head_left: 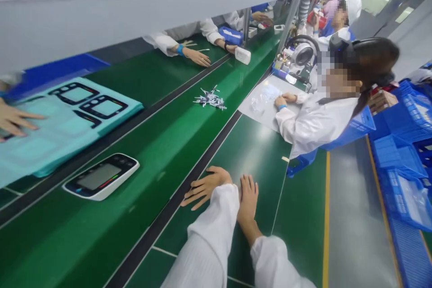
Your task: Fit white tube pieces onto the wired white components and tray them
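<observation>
My left hand point(206, 187) rests at the near edge of the green bench point(259, 144), its fingers spread and holding nothing. Beside it, my right hand point(248, 195) lies on the same surface with its fingers stretched out and nothing in it. A white device with a black face and grey screen point(103, 176) sits on the green conveyor belt point(168, 144), left of my hands. Farther along the belt is a loose pile of small white-and-grey pieces point(211, 98).
Printed turquoise sheets point(67, 121) lie across the belt, under another person's hand point(16, 119). More co-workers' hands are beyond, one at a white case point(242, 55). A person in white point(313, 117) sits at the right bench. Blue crates point(398, 157) stand far right.
</observation>
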A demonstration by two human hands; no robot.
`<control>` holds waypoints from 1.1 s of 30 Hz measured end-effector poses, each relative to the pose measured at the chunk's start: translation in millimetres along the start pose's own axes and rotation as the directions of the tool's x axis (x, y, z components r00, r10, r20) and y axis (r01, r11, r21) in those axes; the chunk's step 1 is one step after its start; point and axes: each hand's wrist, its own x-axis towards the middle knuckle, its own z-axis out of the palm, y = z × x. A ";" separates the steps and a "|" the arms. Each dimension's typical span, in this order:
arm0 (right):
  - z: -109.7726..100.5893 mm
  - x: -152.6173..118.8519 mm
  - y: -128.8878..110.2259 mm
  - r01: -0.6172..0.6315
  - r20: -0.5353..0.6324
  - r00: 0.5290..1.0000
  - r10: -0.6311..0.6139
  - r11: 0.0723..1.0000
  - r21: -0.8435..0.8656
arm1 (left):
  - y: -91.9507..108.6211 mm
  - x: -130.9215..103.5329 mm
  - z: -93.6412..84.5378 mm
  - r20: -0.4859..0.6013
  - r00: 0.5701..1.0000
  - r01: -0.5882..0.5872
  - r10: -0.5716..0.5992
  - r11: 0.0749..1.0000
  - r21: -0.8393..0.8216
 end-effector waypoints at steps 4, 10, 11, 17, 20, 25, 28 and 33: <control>-12.9 35.1 -0.2 -0.049 -0.034 0.998 0.055 0.989 0.139 | 5.7 1.4 4.4 0.052 0.998 0.024 -0.037 0.973 0.232; -10.3 236.7 -47.3 0.160 -0.015 0.987 -0.162 0.953 0.258 | 10.6 6.9 19.5 0.025 0.995 0.069 -0.093 0.873 0.483; -6.8 275.2 -58.0 0.199 -0.011 0.979 -0.203 0.945 0.258 | 10.3 7.7 21.1 0.014 0.995 0.078 -0.100 0.853 0.516; 22.3 428.3 -106.4 0.277 0.021 0.958 -0.287 0.940 0.202 | 4.2 14.2 28.7 -0.063 0.992 0.123 -0.107 0.773 0.622; 40.7 457.5 -123.1 0.289 0.047 0.953 -0.301 0.943 0.165 | 2.2 15.8 34.4 -0.141 0.984 0.171 -0.106 0.774 0.610; 57.2 489.3 -141.2 0.356 0.068 0.931 -0.358 0.934 0.030 | -2.0 14.6 39.7 -0.250 0.965 0.209 -0.075 0.796 0.568; 60.2 510.4 -149.7 0.394 0.070 0.918 -0.391 0.918 -0.046 | -4.8 14.4 41.4 -0.262 0.962 0.210 -0.071 0.808 0.551; 66.5 534.5 -168.2 0.455 0.108 0.887 -0.448 0.889 -0.053 | -10.1 19.9 42.3 -0.216 0.969 0.221 -0.119 0.806 0.549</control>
